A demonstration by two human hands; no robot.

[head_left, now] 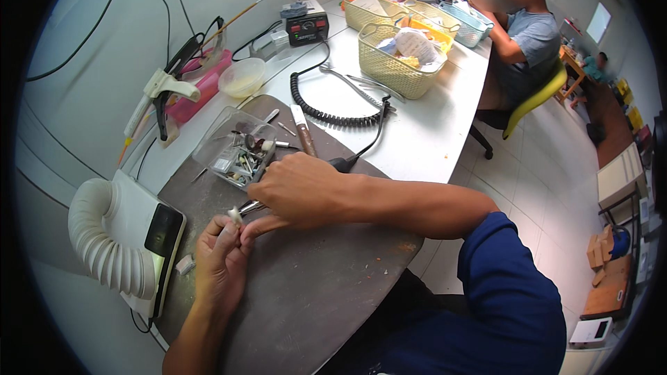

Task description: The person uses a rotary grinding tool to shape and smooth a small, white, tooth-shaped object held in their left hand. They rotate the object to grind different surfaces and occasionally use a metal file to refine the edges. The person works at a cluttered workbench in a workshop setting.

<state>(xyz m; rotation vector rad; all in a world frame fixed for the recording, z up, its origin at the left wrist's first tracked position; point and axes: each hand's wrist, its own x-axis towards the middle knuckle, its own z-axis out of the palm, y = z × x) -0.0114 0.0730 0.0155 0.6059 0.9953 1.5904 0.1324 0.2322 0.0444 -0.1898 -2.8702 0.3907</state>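
My left hand (pixel 221 257) pinches a small white piece (pixel 234 217) above the dark grey work mat (pixel 313 292). My right hand (pixel 295 191) is closed on a rotary handpiece (pixel 342 164) with a coiled cord, its metal end at the white piece, and its thumb reaches toward my left fingers. Just behind my hands sits an open clear plastic box (pixel 234 146) of small bits, beside a wooden-handled knife (pixel 306 135). Another pale lump (pixel 185 264) lies on the mat left of my left hand.
A white extractor with a ribbed hose (pixel 104 236) stands at left. Behind are a glue gun (pixel 163 90), a bowl (pixel 241 76), a control box (pixel 306 22) and filled baskets (pixel 396 62). A co-worker (pixel 528 48) sits at the far right end; boxes (pixel 604 257) line the floor.
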